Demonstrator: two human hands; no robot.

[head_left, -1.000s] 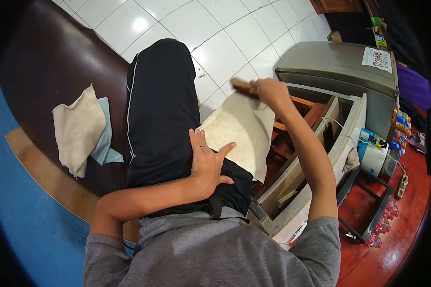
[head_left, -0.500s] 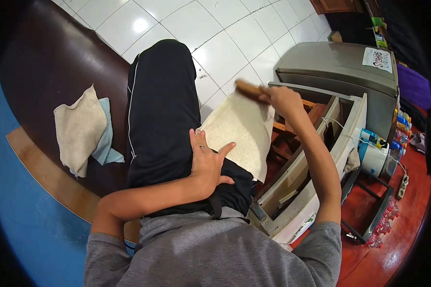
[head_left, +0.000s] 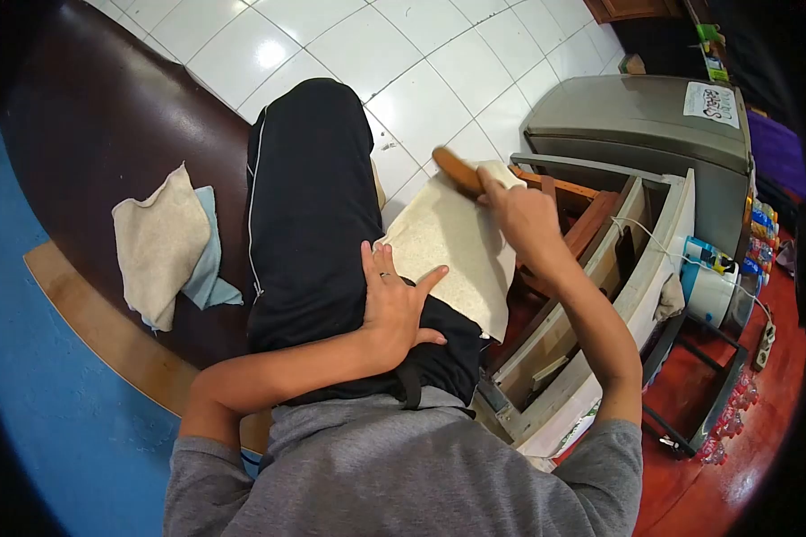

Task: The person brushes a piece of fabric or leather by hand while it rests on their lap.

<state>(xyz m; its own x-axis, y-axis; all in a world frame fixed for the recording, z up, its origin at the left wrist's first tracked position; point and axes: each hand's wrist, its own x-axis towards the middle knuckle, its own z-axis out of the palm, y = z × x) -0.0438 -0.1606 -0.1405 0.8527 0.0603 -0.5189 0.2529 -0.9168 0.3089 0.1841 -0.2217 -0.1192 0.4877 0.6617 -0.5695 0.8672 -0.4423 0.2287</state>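
A cream cloth (head_left: 448, 242) lies draped over my right thigh. My left hand (head_left: 394, 304) rests flat with its fingers spread on the dark trousers, fingertips at the cloth's near left edge. In my right hand (head_left: 521, 215) is a wooden brush (head_left: 457, 170), gripped at one end, over the cloth's far part. Its underside is hidden, so bristles cannot be seen. The cloth's far right corner shows beyond my right hand.
On the brown seat (head_left: 90, 116) to the left, a beige cloth (head_left: 161, 246) overlaps a light blue cloth (head_left: 208, 282). A wooden drawer frame (head_left: 631, 295) stands close on the right, with a grey refrigerator (head_left: 636, 116) behind it. A white cord (head_left: 658, 237) hangs over the frame.
My right hand and the brush have shifted slightly toward me and left; the brush was blurred before and is sharper now. My left hand stays at the same place on the cloth.
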